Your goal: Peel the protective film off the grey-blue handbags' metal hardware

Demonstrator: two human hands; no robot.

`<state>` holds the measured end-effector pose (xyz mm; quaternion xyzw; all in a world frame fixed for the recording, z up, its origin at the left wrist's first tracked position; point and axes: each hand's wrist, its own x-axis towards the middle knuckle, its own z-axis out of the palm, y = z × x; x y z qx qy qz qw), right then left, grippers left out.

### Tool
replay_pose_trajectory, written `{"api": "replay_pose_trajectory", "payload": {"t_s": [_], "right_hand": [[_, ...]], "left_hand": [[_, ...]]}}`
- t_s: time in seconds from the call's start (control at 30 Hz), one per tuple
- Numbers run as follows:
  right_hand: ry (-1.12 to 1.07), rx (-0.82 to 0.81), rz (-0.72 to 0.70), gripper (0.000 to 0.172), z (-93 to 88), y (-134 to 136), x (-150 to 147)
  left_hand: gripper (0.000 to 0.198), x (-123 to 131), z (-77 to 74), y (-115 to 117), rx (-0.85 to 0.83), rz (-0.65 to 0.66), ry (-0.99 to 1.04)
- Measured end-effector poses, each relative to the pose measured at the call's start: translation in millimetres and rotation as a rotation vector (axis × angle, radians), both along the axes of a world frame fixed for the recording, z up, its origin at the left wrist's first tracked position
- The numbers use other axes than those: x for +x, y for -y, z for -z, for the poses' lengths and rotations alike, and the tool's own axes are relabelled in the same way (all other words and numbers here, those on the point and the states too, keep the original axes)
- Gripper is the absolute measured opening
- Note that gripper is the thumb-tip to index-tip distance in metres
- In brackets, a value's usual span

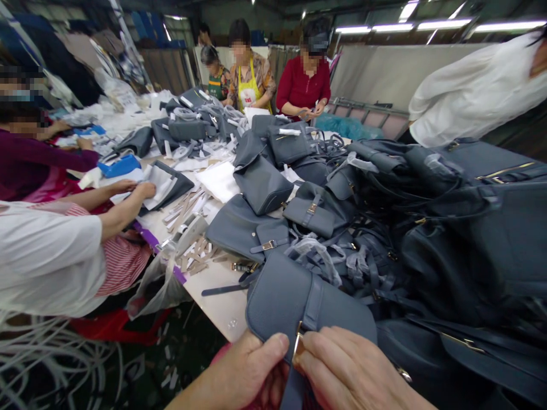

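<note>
A dark blue-grey leather bag flap [273, 296] is in front of me at the table's near edge, with a strap [314, 302] running down its middle. My left hand [252, 367] is closed on the flap's lower edge, its thumb lying beside the gold buckle [298, 343]. The fingers of my right hand [342, 370] are bent over that buckle and pinch it from the right. Below the buckle, a strap end [293, 387] hangs between my hands. The fingertips of both hands are partly hidden.
Finished-looking backpacks [478, 228] are heaped on the right, with more bags [260, 176] ahead. Paper strips [199, 253] litter the white table [217, 310]. A person in a white top [47, 256] works at left, and several others stand beyond. White tubing [51, 364] lies low at left.
</note>
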<state>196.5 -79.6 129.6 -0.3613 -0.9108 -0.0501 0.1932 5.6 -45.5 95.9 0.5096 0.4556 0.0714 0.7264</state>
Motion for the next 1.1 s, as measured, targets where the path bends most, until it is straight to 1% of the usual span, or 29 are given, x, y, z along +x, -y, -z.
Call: {"api": "replay_pose_trajectory", "payload": {"t_s": [0.1,0.2,0.3,0.4,0.47,0.6,0.67,0.77,0.87,0.93,0.97,1.03,1.1], "right_hand": [[-0.031,-0.146,-0.018,0.05,7.2,-4,0],[-0.058,-0.307,-0.055,0.05,14.9,-10,-1],[-0.085,-0.383,-0.082,0.051,18.3,-14,-1],[-0.104,-0.421,-0.097,0.049,19.0,-18,1],[-0.097,-0.445,-0.102,0.044,19.7,-21,2],[-0.05,-0.51,-0.115,0.029,22.6,-26,3],[-0.031,-0.539,-0.125,0.026,24.1,-28,2],[-0.03,-0.566,-0.128,0.027,25.3,-30,1],[-0.051,-0.573,-0.142,0.029,25.5,-33,0],[-0.071,-0.568,-0.154,0.03,25.6,-37,-1],[-0.083,-0.563,-0.153,0.029,25.4,-39,-1],[-0.123,-0.547,-0.13,0.03,23.9,-41,-1],[-0.255,-0.542,-0.065,0.03,20.2,-39,0]], "left_hand": [[0.049,-2,-2.7,-1,0.063,0.012,-0.054],[0.051,-3,-2.6,0,0.057,0.049,-0.059],[0.049,-2,1.4,2,0.049,0.045,-0.044],[0.048,1,5.5,2,-0.003,0.007,-0.008],[0.047,3,5.8,2,-0.027,-0.01,0.002],[0.044,4,2.2,1,0.012,-0.014,-0.036],[0.043,3,1.7,1,0.019,-0.008,-0.054],[0.04,-1,4.3,3,0.02,-0.046,-0.033],[0.027,-1,8.2,4,0.091,-0.105,0.135],[0.031,0,10.0,4,0.152,-0.128,0.235],[0.032,1,10.8,4,0.167,-0.136,0.246],[0.033,3,12.5,4,0.164,-0.153,0.194],[0.039,3,15.0,5,0.145,-0.161,0.137]]}}
